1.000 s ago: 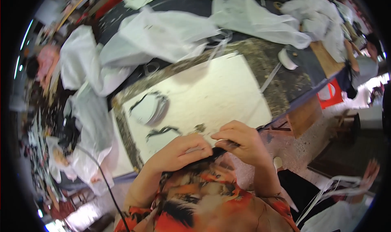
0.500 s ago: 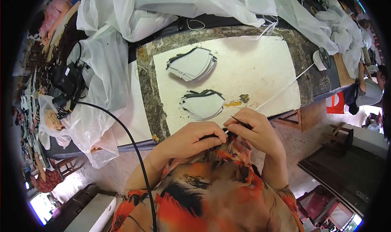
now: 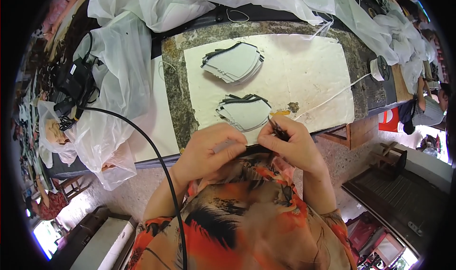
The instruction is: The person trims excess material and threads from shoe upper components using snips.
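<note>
thin dark tool (image 3: 279, 130): slender, tilted, pinched in right-hand fingers at the table edge. flat grey piece (image 3: 223, 146): small, held level under the left thumb.

workshop | long worktable (image 3: 175, 87) | stacked cut pieces (image 3: 233, 61) | heaped white fabric (image 3: 156, 6)

Over the last second the view has swung and tipped down, so the two stacks of white cut pieces now sit toward the middle of the cream sheet (image 3: 304, 70). The nearer stack (image 3: 244, 112) lies just beyond both hands. The right hand (image 3: 289, 144) and its thin dark tool (image 3: 278, 129) now point at that stack's near edge; the left hand (image 3: 211, 149) has flattened slightly.
</note>
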Demonstrator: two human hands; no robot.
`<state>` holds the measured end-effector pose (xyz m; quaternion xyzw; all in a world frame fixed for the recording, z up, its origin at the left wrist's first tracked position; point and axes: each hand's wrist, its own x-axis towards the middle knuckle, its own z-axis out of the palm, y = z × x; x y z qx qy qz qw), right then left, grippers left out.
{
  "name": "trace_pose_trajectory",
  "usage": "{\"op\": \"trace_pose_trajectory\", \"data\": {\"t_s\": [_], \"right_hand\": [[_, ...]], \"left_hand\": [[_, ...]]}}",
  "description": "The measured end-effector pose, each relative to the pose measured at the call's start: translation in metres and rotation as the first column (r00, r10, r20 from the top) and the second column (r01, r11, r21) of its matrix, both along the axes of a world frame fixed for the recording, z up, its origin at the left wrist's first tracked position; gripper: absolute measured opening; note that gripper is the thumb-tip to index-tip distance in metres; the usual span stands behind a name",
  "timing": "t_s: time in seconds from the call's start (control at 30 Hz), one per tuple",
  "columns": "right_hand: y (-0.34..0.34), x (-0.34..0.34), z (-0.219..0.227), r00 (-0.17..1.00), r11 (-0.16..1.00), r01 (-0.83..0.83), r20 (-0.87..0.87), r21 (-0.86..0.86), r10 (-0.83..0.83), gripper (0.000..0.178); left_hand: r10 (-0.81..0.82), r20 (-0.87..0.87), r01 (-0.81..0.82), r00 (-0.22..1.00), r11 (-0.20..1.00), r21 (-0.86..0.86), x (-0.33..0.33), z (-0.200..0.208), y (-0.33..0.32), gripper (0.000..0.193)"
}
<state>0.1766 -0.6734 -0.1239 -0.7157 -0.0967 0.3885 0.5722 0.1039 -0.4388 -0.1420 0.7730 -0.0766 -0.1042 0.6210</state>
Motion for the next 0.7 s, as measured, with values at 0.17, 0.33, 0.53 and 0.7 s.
{"op": "trace_pose_trajectory", "data": {"t_s": [0.17,0.33,0.53,0.7], "right_hand": [[-0.001,-0.008,-0.003,0.982,0.981,0.171,-0.092,0.094,-0.162,0.013],[0.012,-0.017,0.008,0.981,0.989,0.121,-0.162,0.090,-0.105,0.009],[0.016,-0.009,0.005,0.906,0.960,-0.238,0.388,0.147,0.166,0.009],[0.019,0.021,-0.008,0.972,0.972,0.231,0.040,0.030,-0.232,0.010]], "left_hand": [[0.064,0.418,-0.264,0.906,0.858,0.441,0.004,-0.016,-0.009,0.032],[0.070,0.446,-0.310,0.892,0.814,0.491,-0.007,-0.032,-0.018,0.042],[0.053,0.521,-0.359,0.852,0.783,0.508,-0.020,-0.037,-0.025,0.044],[0.079,0.515,-0.406,0.853,0.719,0.563,-0.024,-0.040,-0.033,0.044]]}}
